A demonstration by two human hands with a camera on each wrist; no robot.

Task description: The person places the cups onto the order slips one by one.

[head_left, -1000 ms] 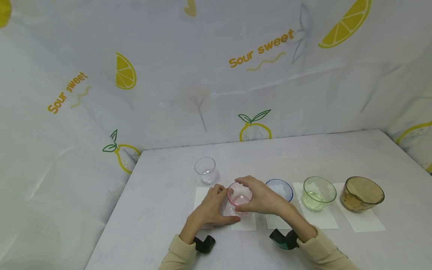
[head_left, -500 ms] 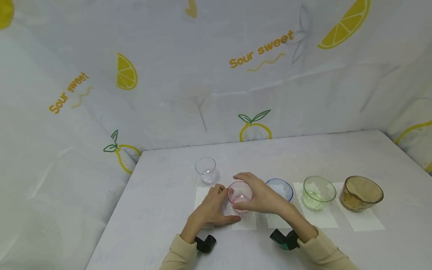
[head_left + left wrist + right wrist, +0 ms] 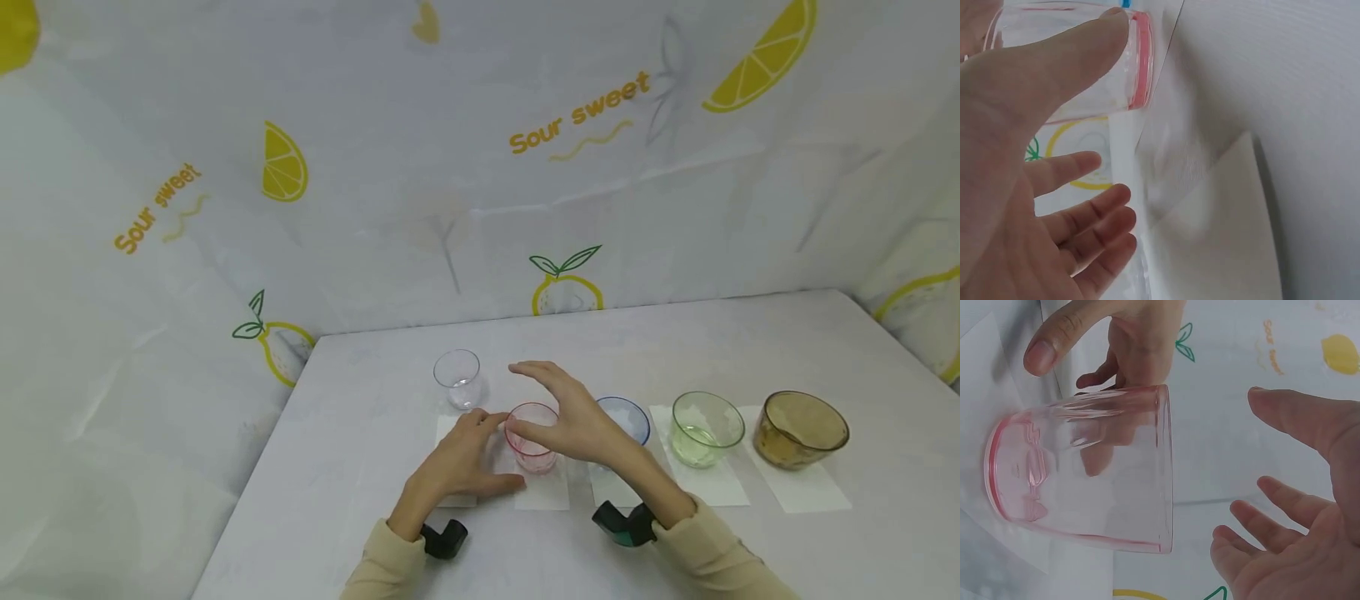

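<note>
A pink-tinted glass cup (image 3: 537, 463) stands upright on a white paper strip (image 3: 543, 496). My left hand (image 3: 459, 460) is on its left side, fingers spread and thumb in front; the right wrist view shows its fingers beside the cup wall (image 3: 1116, 500), and contact is hard to tell. My right hand (image 3: 579, 419) hovers above and to the right of the cup, thumb and fingers wide apart. In the right wrist view, a gap separates the right hand (image 3: 1297, 519) from the rim.
A clear glass (image 3: 459, 385) stands at the back left, behind a paper strip. To the right come a blue-rimmed glass (image 3: 626, 421), a green bowl (image 3: 705, 433) and an amber bowl (image 3: 798, 433), each at a paper strip. A lemon-print sheet (image 3: 390, 275) stands behind.
My right hand has risen away from the pink cup and spread wider. My left hand has shifted slightly left. The cup stays in place.
</note>
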